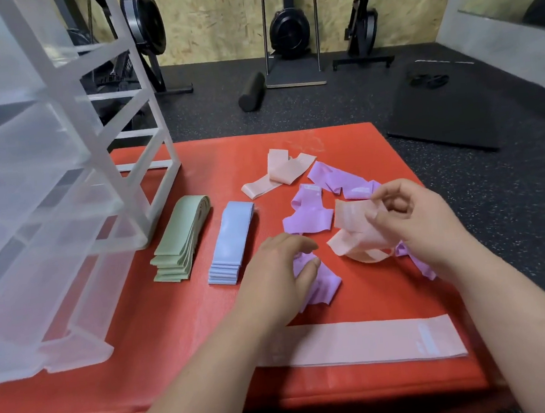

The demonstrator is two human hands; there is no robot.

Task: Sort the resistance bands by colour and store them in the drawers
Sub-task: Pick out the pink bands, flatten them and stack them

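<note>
We work on a red mat (190, 330) laid over a dark speckled gym floor. Behind it stand rowing machines (289, 31), a black foam roller (251, 91) and a dark floor mat (442, 113), all well apart from the bands. A clear plastic drawer unit (39, 182) fills the left side, its lowest drawer (42, 315) pulled out towards us. Through the translucent walls we cannot make out any bands inside the drawers.

Just beside the unit lies a neat green stack (181, 240), and next to it a blue stack (231, 243), both straight and flat. Further right the loose pile remains: purple bands (310, 214) crumpled together, and a folded peach band (276, 174) at the far edge. A long pink band (371, 343) lies flat near us, partly under our forearms.

Our right hand (412, 222) pinches a peach band (356, 231) between thumb and fingers, lifted above the pile. Our left hand (277, 272) rests on a purple band (318, 281), thumb and fingers closing on its edge, though we cannot tell if the grip is firm.
</note>
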